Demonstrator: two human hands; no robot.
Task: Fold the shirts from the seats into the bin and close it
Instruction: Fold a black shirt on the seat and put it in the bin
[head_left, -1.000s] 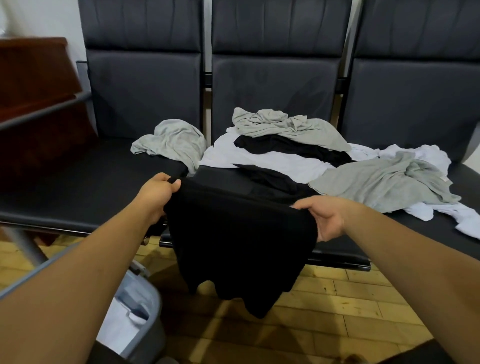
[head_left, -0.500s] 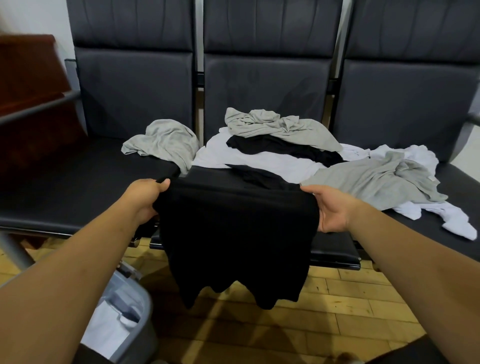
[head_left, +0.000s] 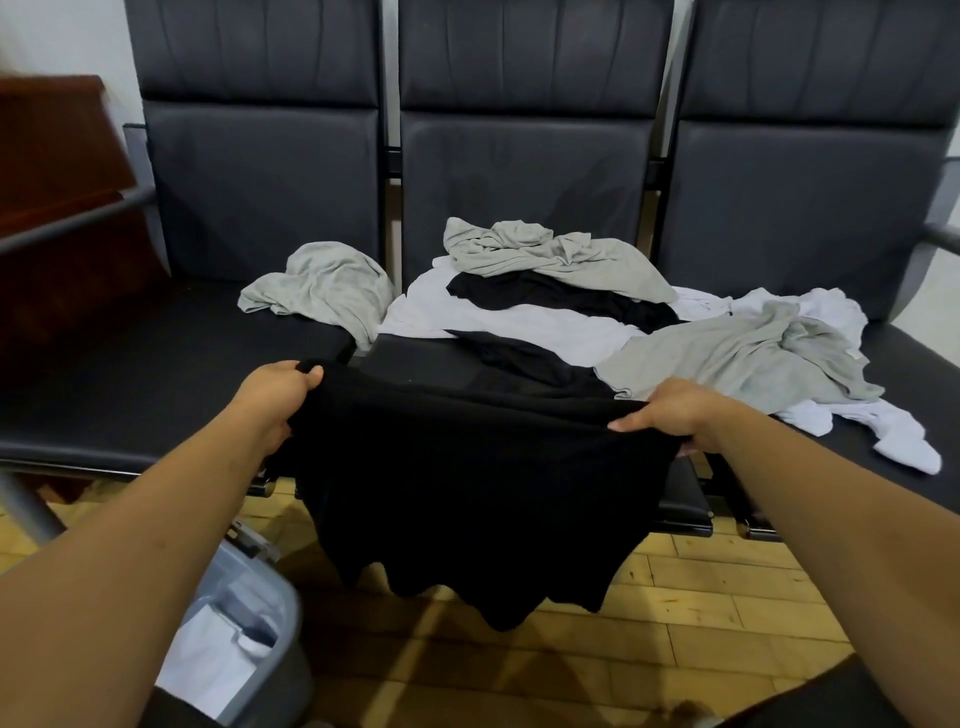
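Observation:
A black shirt (head_left: 478, 499) hangs stretched between my hands in front of the middle seat. My left hand (head_left: 278, 397) grips its left top corner and my right hand (head_left: 670, 413) grips its right top corner. Its lower edge dangles above the wooden floor. Behind it, several grey, white and black shirts lie in a loose pile (head_left: 545, 312) on the seats. One grey shirt (head_left: 322, 291) lies apart on the left seat. The grey bin (head_left: 270, 623) stands on the floor at my lower left, with white cloth inside.
Three dark padded seats (head_left: 130, 374) in a row fill the view, with metal armrests at both ends. A brown wooden piece of furniture (head_left: 62, 171) stands at the far left. Wooden floor (head_left: 727, 597) lies below the seats.
My hands have pulled further apart, stretching the black shirt's top edge wider and flatter. The hanging cloth has spread out. The view has drifted slightly to the right.

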